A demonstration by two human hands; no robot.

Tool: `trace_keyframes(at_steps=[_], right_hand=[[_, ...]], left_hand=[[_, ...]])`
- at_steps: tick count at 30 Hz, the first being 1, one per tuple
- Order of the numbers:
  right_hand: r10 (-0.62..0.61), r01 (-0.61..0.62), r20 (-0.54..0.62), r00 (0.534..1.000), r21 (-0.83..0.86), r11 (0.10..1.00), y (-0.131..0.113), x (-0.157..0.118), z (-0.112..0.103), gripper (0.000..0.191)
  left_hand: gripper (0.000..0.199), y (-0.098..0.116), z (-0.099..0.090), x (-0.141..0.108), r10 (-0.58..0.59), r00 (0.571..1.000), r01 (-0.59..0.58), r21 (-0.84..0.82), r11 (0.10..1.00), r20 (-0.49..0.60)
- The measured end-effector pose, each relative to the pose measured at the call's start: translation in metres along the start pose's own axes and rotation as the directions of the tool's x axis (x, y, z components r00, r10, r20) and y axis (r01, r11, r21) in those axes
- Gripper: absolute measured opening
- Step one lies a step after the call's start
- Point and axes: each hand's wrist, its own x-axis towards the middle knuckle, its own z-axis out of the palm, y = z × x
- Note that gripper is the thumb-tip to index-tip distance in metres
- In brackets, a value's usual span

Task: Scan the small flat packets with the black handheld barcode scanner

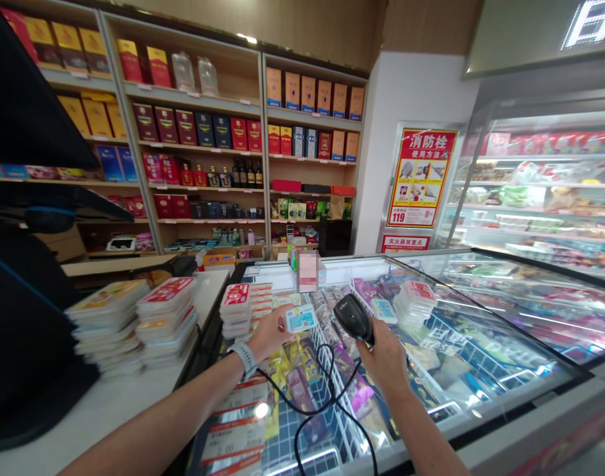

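Bare forearms [168,413] lean in over the near edge of the glass-topped freezer [545,411], and a black cable [309,412] loops between them. From where I'm standing, the left hand [270,336], with a watch [245,360] at its wrist, pinches a flat pack with a blue-and-white label [301,318] by its side, above the freezer's glass. The right hand [384,357] is wrapped round the handle of a black scanner [353,317], also over the freezer, its head just beside the pack.

I'd say this step goes best with the label turned squarely to the scanner's window and the fingers kept to the rim, so no code is covered; I can't tell whether the two line up. A slight tilt should help with glare. Mind the cable, and the stacked packs [235,311] on the freezer's left side, which could topple if brushed.
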Motion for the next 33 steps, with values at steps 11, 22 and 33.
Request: trace_keyframes(at_steps=[11, 22, 33], right_hand=[[-0.004, 0.004, 0.031, 0.999, -0.016, 1.000, -0.003, 0.001, -0.001, 0.030], [-0.020, 0.026, 0.094, 0.995, -0.055, 0.998, -0.005, 0.007, -0.004, 0.028], [0.016, -0.004, 0.224, 0.974, -0.052, 0.999, -0.023, 0.045, -0.004, 0.022]], left_hand=[[0.076, -0.016, -0.009, -0.004, 0.045, 0.993, -0.001, -0.376, 0.927, 0.109], [0.072, -0.016, -0.004, -0.006, 0.043, 0.996, -0.066, -0.335, 0.940, -0.074], [0.074, -0.025, -0.004, -0.003, 0.066, 0.997, -0.073, -0.310, 0.948, -0.034]])
